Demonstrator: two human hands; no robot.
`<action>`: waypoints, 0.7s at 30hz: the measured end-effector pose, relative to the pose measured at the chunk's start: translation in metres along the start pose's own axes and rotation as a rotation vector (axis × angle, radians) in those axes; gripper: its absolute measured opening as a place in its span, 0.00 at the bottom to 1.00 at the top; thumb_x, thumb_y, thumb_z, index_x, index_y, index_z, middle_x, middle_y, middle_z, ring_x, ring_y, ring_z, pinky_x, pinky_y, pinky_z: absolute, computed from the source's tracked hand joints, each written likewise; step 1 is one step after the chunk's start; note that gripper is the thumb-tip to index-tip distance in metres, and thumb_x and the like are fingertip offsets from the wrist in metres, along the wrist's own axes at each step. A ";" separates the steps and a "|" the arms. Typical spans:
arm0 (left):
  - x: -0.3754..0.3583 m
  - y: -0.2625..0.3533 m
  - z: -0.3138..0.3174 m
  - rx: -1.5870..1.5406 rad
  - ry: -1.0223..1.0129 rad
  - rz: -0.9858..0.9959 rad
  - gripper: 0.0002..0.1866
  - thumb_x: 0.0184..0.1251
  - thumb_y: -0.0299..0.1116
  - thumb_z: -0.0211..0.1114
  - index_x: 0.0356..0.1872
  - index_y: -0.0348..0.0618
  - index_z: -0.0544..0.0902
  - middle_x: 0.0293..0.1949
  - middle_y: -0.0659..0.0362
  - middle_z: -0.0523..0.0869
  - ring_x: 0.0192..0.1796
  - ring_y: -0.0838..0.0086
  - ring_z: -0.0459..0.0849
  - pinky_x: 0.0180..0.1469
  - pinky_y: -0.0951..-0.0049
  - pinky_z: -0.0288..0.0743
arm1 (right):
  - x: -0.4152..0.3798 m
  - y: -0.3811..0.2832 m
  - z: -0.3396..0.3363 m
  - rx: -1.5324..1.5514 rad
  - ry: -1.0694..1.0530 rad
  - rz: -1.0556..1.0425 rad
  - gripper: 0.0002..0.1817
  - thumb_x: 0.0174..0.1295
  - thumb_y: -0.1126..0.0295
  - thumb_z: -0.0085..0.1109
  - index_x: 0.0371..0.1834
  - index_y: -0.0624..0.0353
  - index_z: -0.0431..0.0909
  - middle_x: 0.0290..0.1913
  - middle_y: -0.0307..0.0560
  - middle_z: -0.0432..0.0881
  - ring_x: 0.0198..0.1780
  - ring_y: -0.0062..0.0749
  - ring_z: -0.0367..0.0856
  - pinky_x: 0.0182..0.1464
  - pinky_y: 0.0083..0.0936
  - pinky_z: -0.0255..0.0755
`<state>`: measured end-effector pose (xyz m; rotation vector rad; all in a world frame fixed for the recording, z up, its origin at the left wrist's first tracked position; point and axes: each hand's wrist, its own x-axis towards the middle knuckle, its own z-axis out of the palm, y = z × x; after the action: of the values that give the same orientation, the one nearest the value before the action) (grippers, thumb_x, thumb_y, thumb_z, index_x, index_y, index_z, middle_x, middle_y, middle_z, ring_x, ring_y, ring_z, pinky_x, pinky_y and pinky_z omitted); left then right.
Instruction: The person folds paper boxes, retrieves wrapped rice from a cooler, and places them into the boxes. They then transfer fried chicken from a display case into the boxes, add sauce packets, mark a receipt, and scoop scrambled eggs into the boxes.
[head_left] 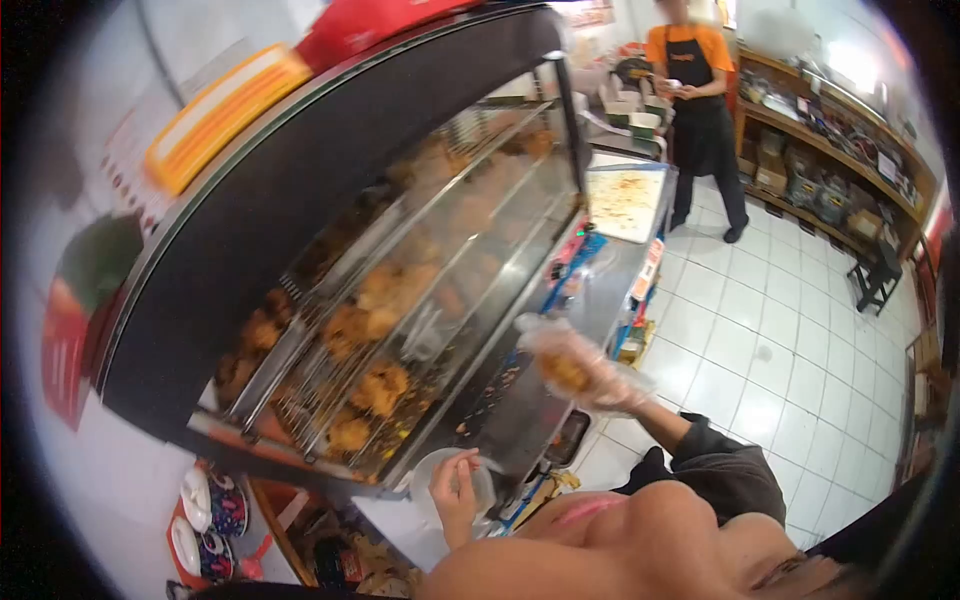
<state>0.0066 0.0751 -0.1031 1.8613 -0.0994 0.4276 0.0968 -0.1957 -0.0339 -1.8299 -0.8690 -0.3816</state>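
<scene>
My right hand, in a clear plastic glove, is closed round a piece of fried chicken above the metal counter. Down at the cabinet's lower corner, my left hand is bare and has its fingers closed on a translucent plastic bowl. Behind its glass, the display cabinet holds several pieces of fried chicken on wire racks.
A tray with crumbs lies at the counter's far end. Beyond it stands a person in a black apron. Shelves line the back right, with a black stool near them. Patterned containers are at lower left.
</scene>
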 end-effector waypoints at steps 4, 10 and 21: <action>0.029 0.022 0.114 -0.109 -0.274 0.023 0.09 0.66 0.28 0.53 0.37 0.38 0.82 0.29 0.57 0.83 0.35 0.71 0.81 0.40 0.72 0.72 | -0.124 0.074 -0.116 0.672 0.603 0.482 0.38 0.53 0.73 0.63 0.67 0.56 0.53 0.61 0.49 0.66 0.61 0.33 0.68 0.64 0.36 0.64; 0.050 0.092 0.321 -0.161 -0.684 0.350 0.08 0.65 0.30 0.55 0.38 0.43 0.82 0.32 0.59 0.83 0.36 0.66 0.81 0.45 0.70 0.68 | -0.275 0.075 -0.244 0.885 1.122 0.400 0.31 0.63 0.60 0.52 0.66 0.57 0.54 0.59 0.55 0.67 0.59 0.45 0.69 0.64 0.43 0.63; 0.081 0.141 0.506 -0.220 -1.033 0.710 0.05 0.59 0.30 0.61 0.36 0.47 0.81 0.31 0.64 0.83 0.34 0.72 0.81 0.40 0.72 0.69 | -0.230 0.118 -0.380 1.016 1.297 0.361 0.32 0.69 0.51 0.36 0.67 0.64 0.52 0.64 0.61 0.62 0.64 0.55 0.62 0.65 0.50 0.58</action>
<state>0.1654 -0.4322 -0.0845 1.6073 -1.4608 -0.1228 0.0723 -0.6512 -0.0942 -0.4968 0.2168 -0.6132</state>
